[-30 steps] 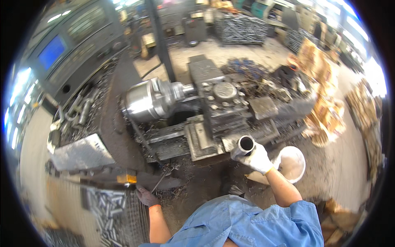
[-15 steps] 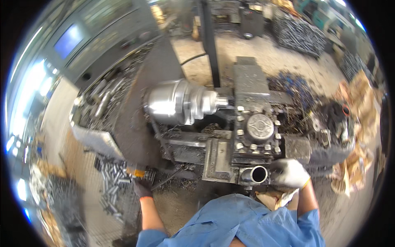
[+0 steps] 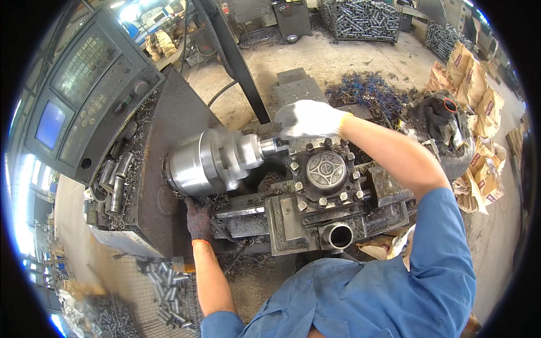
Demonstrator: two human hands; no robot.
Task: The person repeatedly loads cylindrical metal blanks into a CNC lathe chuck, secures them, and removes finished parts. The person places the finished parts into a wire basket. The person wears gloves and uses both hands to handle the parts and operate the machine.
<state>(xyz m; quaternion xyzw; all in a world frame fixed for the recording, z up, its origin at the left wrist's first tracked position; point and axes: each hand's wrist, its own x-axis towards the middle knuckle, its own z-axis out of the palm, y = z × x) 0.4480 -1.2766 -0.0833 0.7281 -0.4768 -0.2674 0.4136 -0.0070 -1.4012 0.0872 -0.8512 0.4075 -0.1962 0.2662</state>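
A shiny lathe chuck (image 3: 191,163) sticks out from the dark headstock, its stepped jaws (image 3: 236,158) smeared. A short bright metal piece (image 3: 269,146) projects from the jaws toward the tool post (image 3: 327,169). My right hand (image 3: 310,119), in a white glove, reaches over the tool post with fingers curled down beside that piece's end; what they hold, if anything, is hidden. My left hand (image 3: 198,221), in a dark glove with an orange cuff, is just below the chuck at the machine bed; its fingertips are hard to make out against the dark metal.
A short metal tube (image 3: 339,235) stands at the front of the carriage. Metal cylinders (image 3: 117,183) lie on the headstock ledge, and a pile of others (image 3: 169,296) is at lower left. A control panel (image 3: 84,96) stands left. Blue and dark chips (image 3: 369,96) and paper sacks (image 3: 479,90) are at right.
My right hand has moved from beside the tube at the front, up and left over the tool post to the chuck. My left hand has risen from low left to below the chuck.
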